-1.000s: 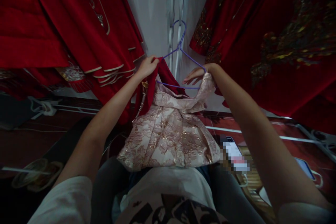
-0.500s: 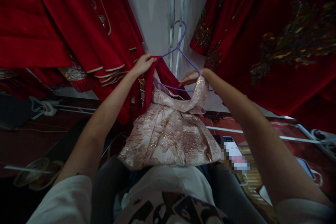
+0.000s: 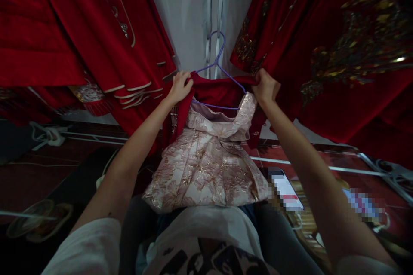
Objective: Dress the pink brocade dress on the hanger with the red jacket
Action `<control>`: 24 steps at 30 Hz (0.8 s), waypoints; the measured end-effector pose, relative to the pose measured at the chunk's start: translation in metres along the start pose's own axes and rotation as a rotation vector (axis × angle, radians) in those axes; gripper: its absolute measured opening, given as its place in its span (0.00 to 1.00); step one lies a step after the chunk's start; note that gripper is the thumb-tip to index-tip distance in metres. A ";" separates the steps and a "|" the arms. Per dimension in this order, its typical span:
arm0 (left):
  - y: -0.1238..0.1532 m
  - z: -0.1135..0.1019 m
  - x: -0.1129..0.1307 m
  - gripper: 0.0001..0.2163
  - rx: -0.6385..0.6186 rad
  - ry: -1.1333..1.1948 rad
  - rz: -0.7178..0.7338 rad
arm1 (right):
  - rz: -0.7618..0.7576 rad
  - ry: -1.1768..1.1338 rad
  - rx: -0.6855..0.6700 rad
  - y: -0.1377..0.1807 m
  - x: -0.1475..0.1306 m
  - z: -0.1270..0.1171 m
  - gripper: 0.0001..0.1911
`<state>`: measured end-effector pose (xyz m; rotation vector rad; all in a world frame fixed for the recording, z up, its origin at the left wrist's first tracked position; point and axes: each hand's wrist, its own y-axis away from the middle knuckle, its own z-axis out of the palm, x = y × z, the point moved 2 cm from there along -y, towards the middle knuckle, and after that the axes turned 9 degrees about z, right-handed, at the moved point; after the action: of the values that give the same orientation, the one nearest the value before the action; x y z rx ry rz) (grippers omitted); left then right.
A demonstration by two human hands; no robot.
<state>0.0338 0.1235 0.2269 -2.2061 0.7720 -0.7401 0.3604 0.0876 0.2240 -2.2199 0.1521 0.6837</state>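
Hands: two; the left hand (image 3: 181, 87) pinches the upper left edge of the red garment, the right hand (image 3: 266, 88) is closed in a fist on its upper right edge; the two are well apart.
Red garment: one (image 3: 214, 88), stretched between the hands behind the hanger's lower part, with red cloth hanging down at both sides.
Hanger: one, purple (image 3: 218, 53), its hook upright above the cloth; whether the hook rests on anything, I cannot tell.
Brocade garment: one, pale pink with metallic thread (image 3: 211, 167), in front of the red garment; its hem reaches the lap.
Straps: one can be counted, over the hanger's right arm; the other side is covered by red cloth.
Upright bars: two, pale (image 3: 220, 8), behind the hanger against a light backdrop (image 3: 180, 4).
Hanging red clothes: two groups, one on the left (image 3: 71, 34), one on the right (image 3: 322, 107); the folds overlap too much to count pieces.
Screens: two, a phone (image 3: 288, 191) on a slatted wooden surface (image 3: 305, 227) near the right knee, and a blurred second device (image 3: 364, 204) beyond the right forearm.
Cable bundle: one, white (image 3: 53, 135), at far left.
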 end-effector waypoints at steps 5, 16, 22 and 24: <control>0.010 0.010 0.008 0.10 0.012 -0.041 -0.001 | -0.013 0.105 0.068 0.043 0.021 -0.023 0.02; 0.047 0.008 0.046 0.07 -0.003 -0.019 -0.111 | 0.140 -0.300 -0.018 0.083 -0.027 0.001 0.05; 0.044 0.030 0.079 0.07 -0.043 0.269 -0.177 | 0.109 -0.600 -0.267 0.089 -0.091 0.036 0.08; 0.045 0.036 0.084 0.10 -0.009 0.347 -0.217 | 0.120 -0.766 -0.321 0.094 -0.109 0.044 0.09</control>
<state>0.1003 0.0536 0.1950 -2.2202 0.7047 -1.2535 0.2192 0.0436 0.1952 -2.0836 -0.2295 1.6611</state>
